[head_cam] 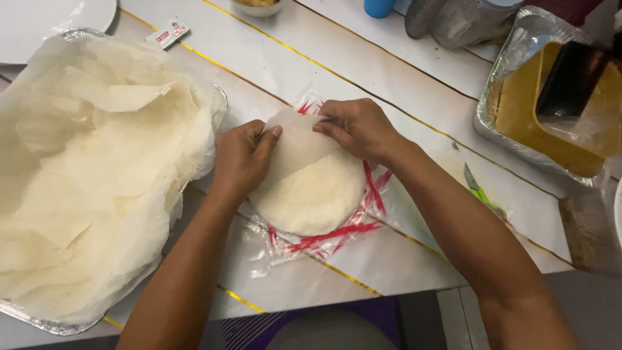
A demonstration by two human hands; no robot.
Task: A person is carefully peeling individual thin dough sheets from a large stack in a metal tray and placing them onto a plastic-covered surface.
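A round pale flatbread [314, 194] lies on a clear plastic bag with red stripes [324, 240] in the middle of the white table [389, 84]. A thin translucent paper sheet [295, 139] covers the bread's far half. My left hand [241, 159] pinches the sheet's left edge with thumb on top. From the other side, my right hand [357, 126] grips the sheet's upper right edge. Both hands rest over the far part of the bread.
A large foil tray [39, 321] at left holds a heap of several thin paper sheets [91, 168]. A second foil tray [512, 123] at right contains a yellow block and a dark tool. Green-handled scissors [483, 194] lie right of my forearm. A small sachet [167, 32] lies at the back.
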